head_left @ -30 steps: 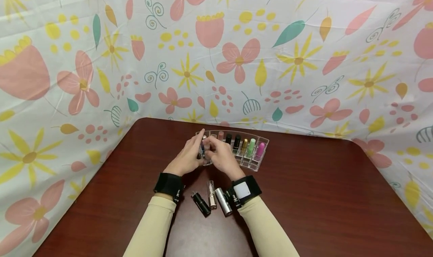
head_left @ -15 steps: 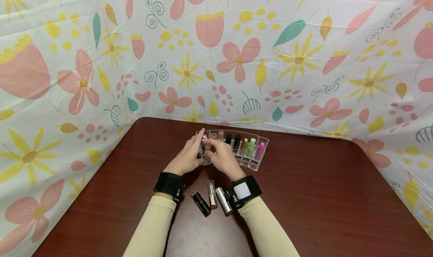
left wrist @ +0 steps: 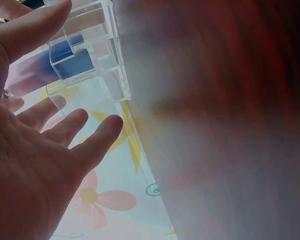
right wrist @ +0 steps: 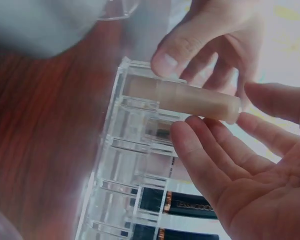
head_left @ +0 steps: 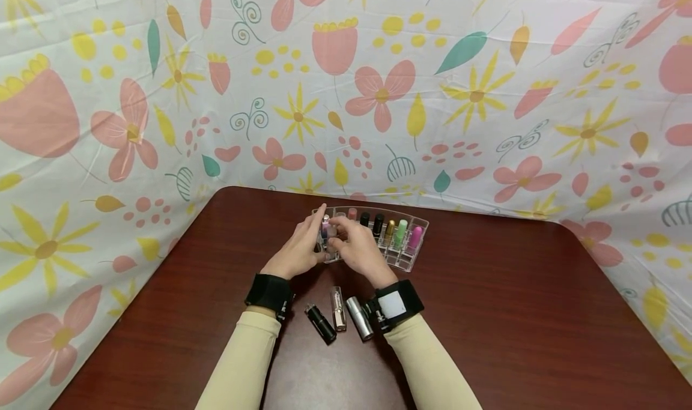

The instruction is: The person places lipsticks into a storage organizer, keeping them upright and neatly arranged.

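A clear acrylic lipstick holder (head_left: pixel 397 261) stands toward the back of the table with several lipsticks upright in it. My left hand (head_left: pixel 294 248) stands along its left end, fingers mostly straight, beside a lipstick with a blue base and pinkish cap (left wrist: pixel 30 75). My right hand (right wrist: pixel 260 170) is spread around a pale beige tube (right wrist: pixel 200 101) seated in a slot. Its thumb and fingers lie close to the tube without curling round it; contact is hard to tell. The left thumb (right wrist: pixel 167 65) is beside the same slot.
Nearer me lie a black lipstick (head_left: pixel 320 324), one with a clear cap and rose-gold base (head_left: pixel 338 311), and a silver tube (head_left: pixel 360 318). Green (head_left: pixel 400 233) and magenta (head_left: pixel 415 237) lipsticks fill the holder's right side. Patterned cloth (head_left: pixel 476 128) hangs behind the table.
My right hand has shifted slightly right, and its fingers have loosened at the holder's left side. My left hand stays nearly still. The three lying lipsticks keep their places.
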Available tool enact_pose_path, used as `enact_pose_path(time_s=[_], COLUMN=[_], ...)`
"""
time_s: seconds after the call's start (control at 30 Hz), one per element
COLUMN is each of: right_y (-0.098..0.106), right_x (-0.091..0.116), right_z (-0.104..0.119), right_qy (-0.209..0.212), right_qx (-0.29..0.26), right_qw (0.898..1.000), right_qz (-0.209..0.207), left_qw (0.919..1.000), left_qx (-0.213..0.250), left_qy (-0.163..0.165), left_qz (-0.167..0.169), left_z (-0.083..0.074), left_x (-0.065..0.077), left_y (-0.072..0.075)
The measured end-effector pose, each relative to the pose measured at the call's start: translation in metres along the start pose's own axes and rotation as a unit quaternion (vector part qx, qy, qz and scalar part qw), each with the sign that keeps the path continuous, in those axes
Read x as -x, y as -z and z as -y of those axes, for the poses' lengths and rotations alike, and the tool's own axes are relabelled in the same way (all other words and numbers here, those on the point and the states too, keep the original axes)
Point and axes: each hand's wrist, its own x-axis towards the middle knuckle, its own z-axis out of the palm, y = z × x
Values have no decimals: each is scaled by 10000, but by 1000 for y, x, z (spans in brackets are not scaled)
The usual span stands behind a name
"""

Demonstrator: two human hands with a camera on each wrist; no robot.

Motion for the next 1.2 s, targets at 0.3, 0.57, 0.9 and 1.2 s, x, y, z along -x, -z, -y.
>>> enact_pose_path(time_s=[0.3,0.57,0.9,1.2], right_y=[27,70,107,123], right_x=[13,35,69,90], right_z=[9,25,46,42], right_qy=[44,469,815,965], right_qx=[-116,-334,0,624], right_qw=[9999,9977,9930,9896], right_qz=[68,-361,-857,-863], left_qw=[9997,9953,9474,9241], left_qx=[-254,-776,-1697,-2250], left_qy=[-52,-307,-2146,-2450], left_qz=[-7,-487,-1662,-1880], left_z=[-9,-45,-122,-150], left_x=[3,12,43,59], left_y=[6,31,56,60])
